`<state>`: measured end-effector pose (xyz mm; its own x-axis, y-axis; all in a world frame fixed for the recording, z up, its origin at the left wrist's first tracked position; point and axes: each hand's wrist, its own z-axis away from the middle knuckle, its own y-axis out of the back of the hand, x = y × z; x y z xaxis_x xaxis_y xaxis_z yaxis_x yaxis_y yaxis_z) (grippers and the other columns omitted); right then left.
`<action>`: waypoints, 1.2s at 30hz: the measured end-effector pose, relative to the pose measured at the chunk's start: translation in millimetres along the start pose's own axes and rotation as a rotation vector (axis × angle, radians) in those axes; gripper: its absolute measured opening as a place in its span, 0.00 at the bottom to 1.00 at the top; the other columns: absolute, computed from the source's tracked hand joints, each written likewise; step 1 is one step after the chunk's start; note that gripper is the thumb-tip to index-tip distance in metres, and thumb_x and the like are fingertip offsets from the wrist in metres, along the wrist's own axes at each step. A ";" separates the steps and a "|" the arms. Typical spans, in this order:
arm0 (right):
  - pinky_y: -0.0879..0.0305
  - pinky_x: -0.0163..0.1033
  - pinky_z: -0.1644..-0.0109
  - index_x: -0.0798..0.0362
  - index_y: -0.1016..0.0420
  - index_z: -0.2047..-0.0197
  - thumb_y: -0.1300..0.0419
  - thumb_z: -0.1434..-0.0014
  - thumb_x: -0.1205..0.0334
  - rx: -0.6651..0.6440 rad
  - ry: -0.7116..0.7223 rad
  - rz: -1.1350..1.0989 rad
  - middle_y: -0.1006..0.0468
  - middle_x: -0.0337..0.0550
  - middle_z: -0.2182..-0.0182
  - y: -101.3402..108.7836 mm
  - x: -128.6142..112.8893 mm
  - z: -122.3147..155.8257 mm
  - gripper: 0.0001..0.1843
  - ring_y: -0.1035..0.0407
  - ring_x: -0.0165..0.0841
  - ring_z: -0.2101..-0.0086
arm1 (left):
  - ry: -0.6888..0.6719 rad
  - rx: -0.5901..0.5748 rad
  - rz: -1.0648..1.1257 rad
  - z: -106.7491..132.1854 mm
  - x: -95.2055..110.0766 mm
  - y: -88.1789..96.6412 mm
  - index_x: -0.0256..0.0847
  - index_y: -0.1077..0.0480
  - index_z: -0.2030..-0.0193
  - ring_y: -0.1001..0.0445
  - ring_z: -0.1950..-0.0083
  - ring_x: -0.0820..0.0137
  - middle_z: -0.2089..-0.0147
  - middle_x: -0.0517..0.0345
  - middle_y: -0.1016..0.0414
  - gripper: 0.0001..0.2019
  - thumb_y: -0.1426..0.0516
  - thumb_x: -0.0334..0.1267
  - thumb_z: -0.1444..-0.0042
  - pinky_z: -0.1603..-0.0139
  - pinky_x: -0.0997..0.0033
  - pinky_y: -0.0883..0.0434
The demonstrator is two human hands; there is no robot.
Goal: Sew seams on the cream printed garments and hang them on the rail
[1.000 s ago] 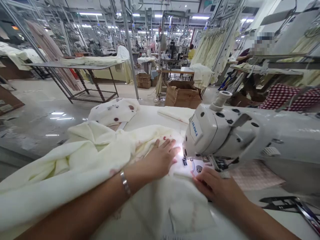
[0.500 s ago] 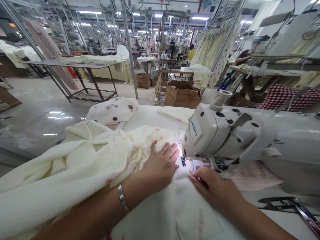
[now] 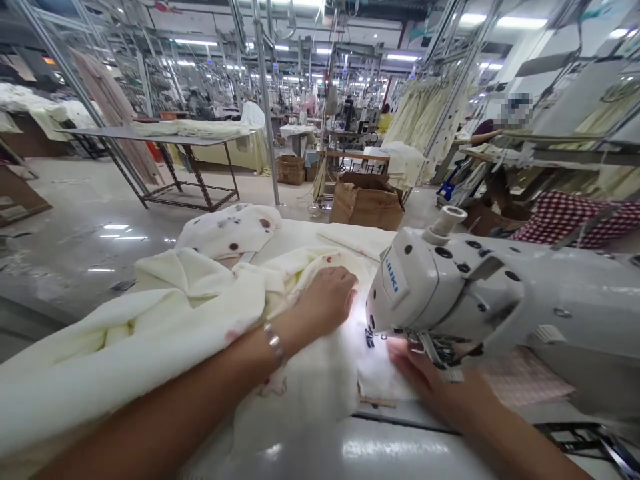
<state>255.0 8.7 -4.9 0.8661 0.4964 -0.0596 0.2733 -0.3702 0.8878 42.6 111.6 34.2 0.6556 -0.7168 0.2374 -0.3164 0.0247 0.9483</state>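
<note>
Cream fabric (image 3: 150, 320) with small red spots lies bunched over the white table (image 3: 320, 453) and runs under the head of a grey sewing machine (image 3: 450, 287). My left hand (image 3: 327, 300) rests on the cloth just left of the needle (image 3: 369, 333), fingers curled down into the fabric. A metal bangle (image 3: 274, 341) sits on that wrist. My right hand (image 3: 430, 377) lies on the cloth's front edge below the machine head, blurred by motion and partly hidden under the head.
A spotted cloth bundle (image 3: 227, 230) sits at the table's far edge. Beyond stand cardboard boxes (image 3: 367, 197), a metal-frame table (image 3: 165, 143) with folded fabric, and hanging garments (image 3: 425, 107). A person sits at the right behind racks. Red checked fabric (image 3: 570, 207) lies at right.
My left hand slid forward along the cloth and its fingers curled. The fabric moved away under the needle, baring glossy table in front. My right hand moved in under the machine head.
</note>
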 end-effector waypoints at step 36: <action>0.50 0.38 0.68 0.56 0.30 0.64 0.48 0.41 0.72 0.013 0.267 -0.247 0.32 0.40 0.76 5.6 -55.5 11.1 0.07 0.43 0.30 0.72 | -0.314 0.008 -0.079 96.0 45.6 -22.2 0.39 0.39 0.73 0.38 0.65 0.67 0.67 0.58 0.35 0.06 0.48 0.31 0.45 0.63 0.65 0.36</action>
<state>213.2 -29.6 -1.7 0.6338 0.7591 -0.1483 0.4670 -0.2228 0.8558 13.7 11.5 3.7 0.4354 -0.8961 0.0859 -0.2792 -0.0437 0.9592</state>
